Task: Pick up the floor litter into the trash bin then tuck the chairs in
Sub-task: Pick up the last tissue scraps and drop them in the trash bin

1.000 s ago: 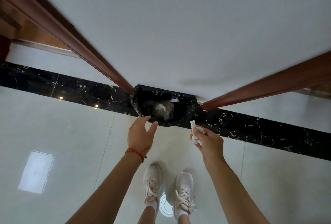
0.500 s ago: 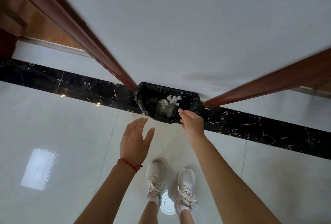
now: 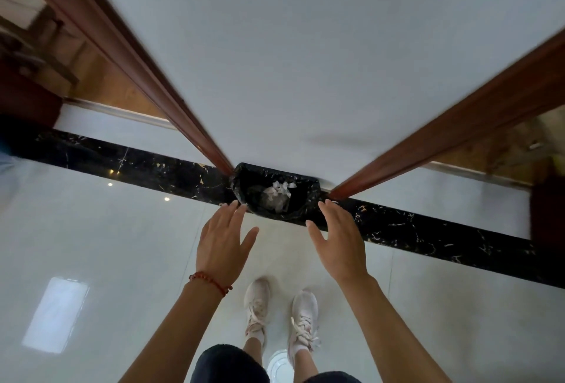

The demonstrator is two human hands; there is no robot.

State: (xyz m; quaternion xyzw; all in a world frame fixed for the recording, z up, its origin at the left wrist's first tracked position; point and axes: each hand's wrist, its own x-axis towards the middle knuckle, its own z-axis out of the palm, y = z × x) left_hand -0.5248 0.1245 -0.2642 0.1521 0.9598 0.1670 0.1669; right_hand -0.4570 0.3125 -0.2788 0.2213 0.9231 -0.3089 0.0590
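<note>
A trash bin [image 3: 308, 208] lined with a black bag stands on the floor against a white wall. Crumpled white paper litter [image 3: 281, 190] lies inside it on top of greyish waste. My left hand [image 3: 223, 245] hovers just in front of the bin's left rim, fingers straight and spread, holding nothing. My right hand [image 3: 339, 242] hangs in front of the bin's right rim, also flat and empty. No chair shows clearly in this view.
The white wall [image 3: 290, 61] is framed by two brown wooden door frames [image 3: 146, 83]. A black marble strip [image 3: 428, 232] runs across the pale glossy floor. My feet in white sneakers [image 3: 256, 306] stand just behind the bin. Dark furniture sits at the far left.
One second ago my right hand pinched white paper; it reached over the bin and let it drop in. Now that hand has drawn back empty, and both hands are spread.
</note>
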